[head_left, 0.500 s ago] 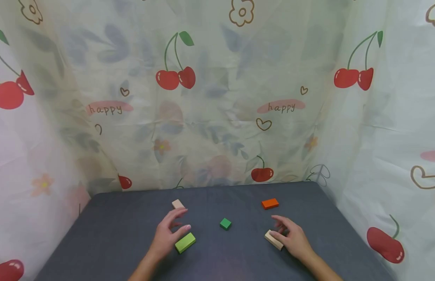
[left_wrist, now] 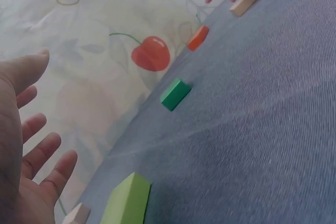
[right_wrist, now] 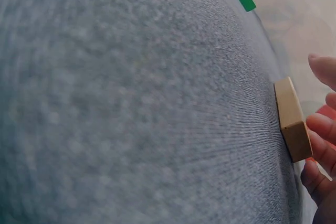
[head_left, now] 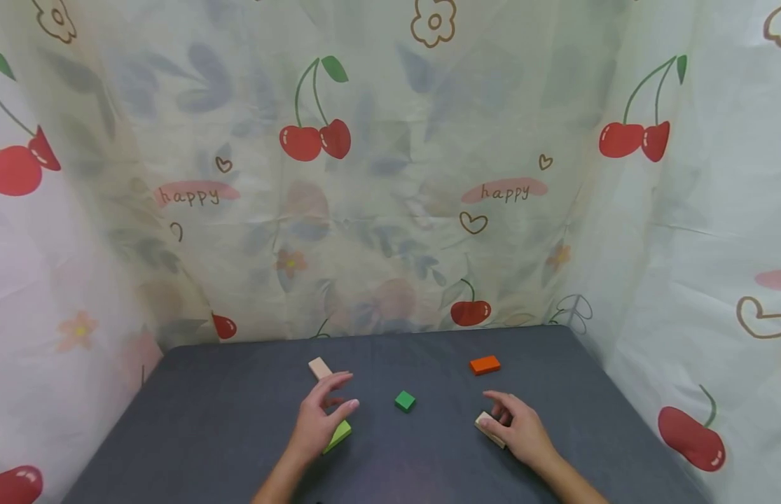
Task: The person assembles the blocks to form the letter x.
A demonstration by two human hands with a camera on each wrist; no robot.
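left hand point(head_left: 317, 418): raised over the desk point(head_left: 415, 465), in front of the lime block point(head_left: 342, 435) as the head view looks down; fingers released, parted and only softly bent, thumb held away from them.

right hand point(head_left: 524, 428): at the pale wooden block point(right_wrist: 289, 104); fingers loosely curved, not clasped round it. thumb overlaps the block in the head view; cannot tell whether skin meets wood.

wooden block: right of centre, lying on the desk. long axis diagonal, far end pointing left, near end right. squared bar, flat faces, crisp edges; smooth tan surface, one end face a darker brown in the right wrist view.

lime block: left of centre, partly hidden by the left hand. long axis slants the other way, near left to far right. thick oblong, smooth, evenly coloured.

beyond the left fingers, a pale pink block point(head_left: 318, 366), oblong, axis running far left to near right, near end cut off by the hand. green block point(head_left: 405, 401) between the two hands, short and nearly cubic. orange block point(head_left: 485, 365) farther off on the right, flat oblong, axis almost crosswise, right end slightly farther away.

desk covering: dark grey-blue, fine ribbed weave, faint crease. behind, a thin, wrinkled curtain point(head_left: 377, 175) printed with cherries, hearts and flowers.
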